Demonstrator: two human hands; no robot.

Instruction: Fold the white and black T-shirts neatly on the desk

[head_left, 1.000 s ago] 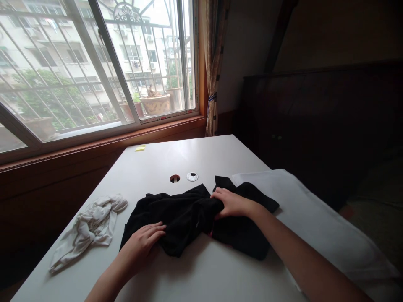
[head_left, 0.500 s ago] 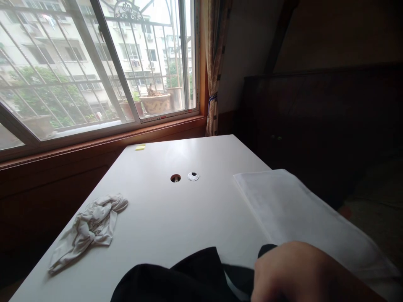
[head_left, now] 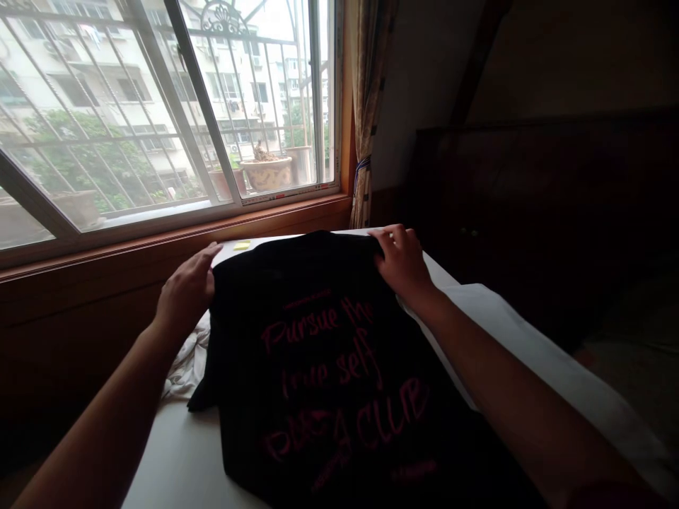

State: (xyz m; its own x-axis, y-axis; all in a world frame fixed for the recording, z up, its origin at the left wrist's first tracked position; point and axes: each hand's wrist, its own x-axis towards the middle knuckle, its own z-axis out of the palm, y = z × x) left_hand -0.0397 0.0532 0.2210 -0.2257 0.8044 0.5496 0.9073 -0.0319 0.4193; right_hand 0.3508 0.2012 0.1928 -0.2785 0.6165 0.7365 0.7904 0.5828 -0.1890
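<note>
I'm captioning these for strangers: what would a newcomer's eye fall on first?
Most likely the black shirt in the middle of the view, its pink lettering facing the camera, with the left hand at its upper left edge and the right hand at its upper right. Next would probably come the window at upper left, bright against the dark right side.

- Black garment [head_left: 318, 396]: bunched earlier, now spread out, pink lettering [head_left: 315, 331] exposed.
- Left hand [head_left: 187, 286]: out of view half a second ago, now holds its far left corner.
- Right hand [head_left: 402, 261]: now holds its far right corner.
- Tabletop [head_left: 175, 452] openings and part of white cloth [head_left: 191, 353]: now hidden.
</note>
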